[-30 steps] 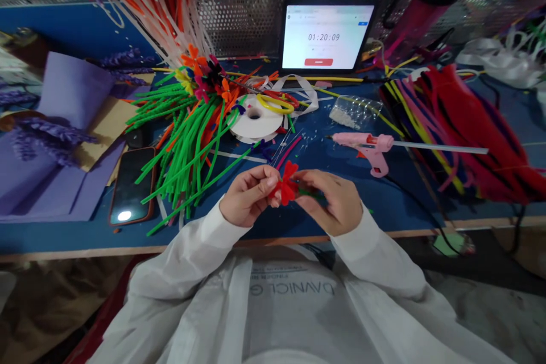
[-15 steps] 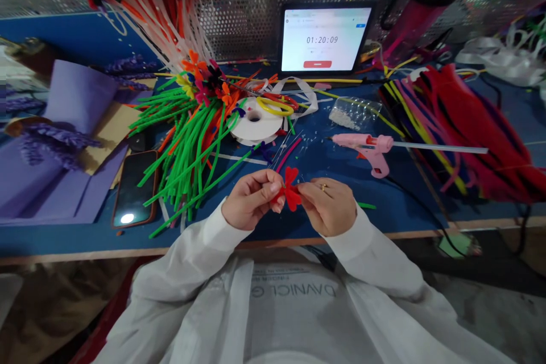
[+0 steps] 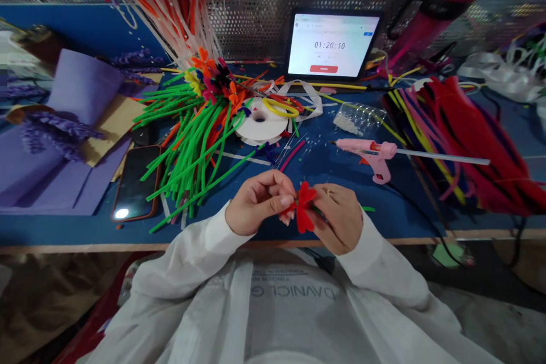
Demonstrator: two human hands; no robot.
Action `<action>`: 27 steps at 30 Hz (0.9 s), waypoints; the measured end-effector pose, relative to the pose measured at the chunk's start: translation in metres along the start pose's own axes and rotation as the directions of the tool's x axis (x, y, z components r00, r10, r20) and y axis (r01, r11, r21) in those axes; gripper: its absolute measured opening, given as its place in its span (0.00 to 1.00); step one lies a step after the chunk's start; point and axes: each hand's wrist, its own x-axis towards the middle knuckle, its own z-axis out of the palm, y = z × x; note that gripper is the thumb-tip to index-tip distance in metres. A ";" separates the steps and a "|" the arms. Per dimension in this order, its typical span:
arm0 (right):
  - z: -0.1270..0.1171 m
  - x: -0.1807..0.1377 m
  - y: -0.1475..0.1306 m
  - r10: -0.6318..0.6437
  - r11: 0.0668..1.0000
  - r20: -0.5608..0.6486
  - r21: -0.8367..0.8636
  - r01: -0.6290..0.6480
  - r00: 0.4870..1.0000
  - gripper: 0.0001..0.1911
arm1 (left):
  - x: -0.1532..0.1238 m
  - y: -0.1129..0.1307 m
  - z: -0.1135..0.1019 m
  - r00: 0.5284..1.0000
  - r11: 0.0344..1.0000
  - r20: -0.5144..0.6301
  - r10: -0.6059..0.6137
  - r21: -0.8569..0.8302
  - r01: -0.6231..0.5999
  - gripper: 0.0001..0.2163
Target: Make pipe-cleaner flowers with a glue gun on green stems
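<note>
A red pipe-cleaner flower [image 3: 305, 208] is held between my hands above the front edge of the table. My left hand [image 3: 261, 203] pinches it from the left with thumb and forefinger. From the right, my right hand [image 3: 338, 215] is closed on it, its fingertips partly hidden behind the red petals. Just beyond the hands lie a magenta pipe-cleaner piece [image 3: 293, 155], some thin wires and a dark blue flower [image 3: 268, 152]. A short green piece [image 3: 368, 209] shows beside my right wrist.
Green pipe cleaners [image 3: 191, 153], a phone [image 3: 136, 182] and purple wrapping paper [image 3: 85, 85] lie left. A ribbon spool [image 3: 262, 132] and tablet [image 3: 333, 45] are behind. Right are a pink glue gun [image 3: 371, 151] with a cord, more pipe cleaners [image 3: 478, 131] and a pink bottle [image 3: 439, 11].
The red flower has moved slightly right and down and has turned in my fingers. My right hand has lowered a little. The whole view has shifted slightly.
</note>
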 end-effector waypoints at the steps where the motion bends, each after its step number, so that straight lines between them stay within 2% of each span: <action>1: -0.001 0.000 -0.001 -0.012 1.000 -0.005 -0.001 0.012 1.000 0.08 | 0.000 0.000 0.000 1.000 1.000 0.008 0.013 0.002 -0.013 0.09; 9: -0.001 0.002 -0.003 -0.112 0.990 -0.070 -0.094 0.105 0.991 0.14 | -0.002 -0.001 -0.001 0.999 0.999 0.016 0.043 0.024 -0.043 0.04; 16: 0.001 0.005 -0.001 -0.184 0.969 -0.099 -0.184 0.164 0.978 0.12 | -0.003 -0.001 -0.002 0.999 0.994 -0.024 0.029 0.102 -0.026 0.07; 27: 0.004 0.004 -0.002 -0.166 0.982 -0.102 -0.108 0.155 0.981 0.14 | -0.003 -0.001 0.000 0.998 0.989 -0.018 0.057 0.134 -0.054 0.07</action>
